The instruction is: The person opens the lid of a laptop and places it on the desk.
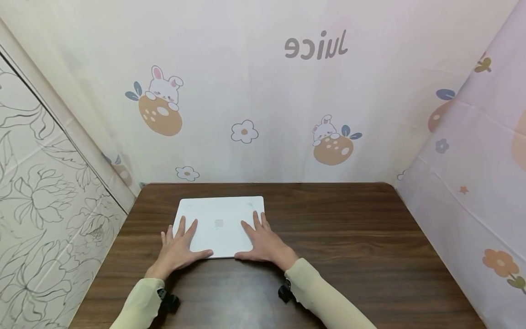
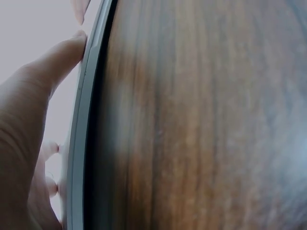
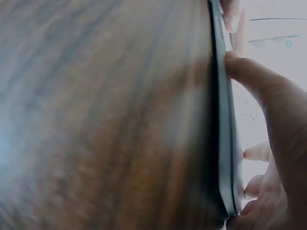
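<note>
And here you are, both palms low over a slim, silvery-white, closed rectangular laptop [image 1: 222,208], lying on the dark brown wood-grain worktop [image 1: 337,237], left of centre and towards the back edge! Its pale logo [image 1: 219,223] sits between your two hands, facing up. Your left hand [image 1: 176,251] is spread wide at the near left corner, fingers fanned along that side. Your right hand [image 1: 265,244] mirrors it on the near right, fingers splayed over the lid and its side.

Look at the thumbs! From the left wrist, your left thumb [image 2: 60,57] rests its tip right at the grey front edge; from the right wrist, your right thumb [image 3: 254,74] does just the same, the two tips well apart. No pinch to call: those hands are open-fingered, touching the laptop.

Cream sleeves [image 1: 322,290] reach in from below, a small black camera [image 1: 169,301] at your left wrist, and beyond the worktop hangs a pale curtain [image 1: 246,91] printed with rabbits, flowers and mirrored lettering [image 1: 316,45].
</note>
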Demonstrator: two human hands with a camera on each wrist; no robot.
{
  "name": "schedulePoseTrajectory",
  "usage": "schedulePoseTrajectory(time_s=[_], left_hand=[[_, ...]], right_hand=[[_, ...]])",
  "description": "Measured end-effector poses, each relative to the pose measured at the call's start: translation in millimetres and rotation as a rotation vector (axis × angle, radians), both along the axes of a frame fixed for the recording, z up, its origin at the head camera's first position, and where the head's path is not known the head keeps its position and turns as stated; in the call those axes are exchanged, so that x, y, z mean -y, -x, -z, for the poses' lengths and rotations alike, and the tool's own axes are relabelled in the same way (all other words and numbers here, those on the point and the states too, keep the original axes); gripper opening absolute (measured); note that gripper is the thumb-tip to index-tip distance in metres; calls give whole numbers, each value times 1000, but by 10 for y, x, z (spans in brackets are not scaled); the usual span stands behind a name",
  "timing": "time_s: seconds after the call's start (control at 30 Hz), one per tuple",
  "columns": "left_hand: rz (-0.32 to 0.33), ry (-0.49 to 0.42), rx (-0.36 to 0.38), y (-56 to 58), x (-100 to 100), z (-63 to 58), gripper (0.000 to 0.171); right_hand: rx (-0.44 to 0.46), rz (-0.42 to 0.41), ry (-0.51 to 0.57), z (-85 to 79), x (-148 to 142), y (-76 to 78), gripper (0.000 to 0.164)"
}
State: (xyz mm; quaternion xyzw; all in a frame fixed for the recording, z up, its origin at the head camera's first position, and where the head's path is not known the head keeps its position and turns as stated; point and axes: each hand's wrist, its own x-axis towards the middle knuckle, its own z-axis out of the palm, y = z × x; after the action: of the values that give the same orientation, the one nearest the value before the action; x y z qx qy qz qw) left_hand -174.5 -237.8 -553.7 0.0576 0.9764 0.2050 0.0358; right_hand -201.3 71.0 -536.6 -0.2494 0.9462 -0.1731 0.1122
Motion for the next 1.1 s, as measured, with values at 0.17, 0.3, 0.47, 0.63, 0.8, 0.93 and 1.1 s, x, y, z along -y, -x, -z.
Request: schedulePoseTrajectory(time_s=[0.17,0.3,0.47,0.63,0.8,0.93,1.1], left_hand=[[-2,15,2,1,-35,19,120],[-10,10,-11,-14,-80,26,120],[-9,-7,-9,-64,-151,17,119],[-9,-6,-20,-85,-214,14,119],[-11,-2,-21,-100,-276,27,119],[-6,-1,-20,-106,-333,42,120],[-6,16,-24,-123,-396,45,121]], right_hand=[[-1,-2,3,-46,-43,3,112],[-16,5,-1,-53,-70,-7,110],[-27,13,-24,-14,-107,-26,110],[-18,18,-26,-8,-155,-38,110],[-1,19,-14,-12,-217,-60,110],[3,17,9,-15,-283,-82,112],[0,3,23,-27,-356,-102,116]])
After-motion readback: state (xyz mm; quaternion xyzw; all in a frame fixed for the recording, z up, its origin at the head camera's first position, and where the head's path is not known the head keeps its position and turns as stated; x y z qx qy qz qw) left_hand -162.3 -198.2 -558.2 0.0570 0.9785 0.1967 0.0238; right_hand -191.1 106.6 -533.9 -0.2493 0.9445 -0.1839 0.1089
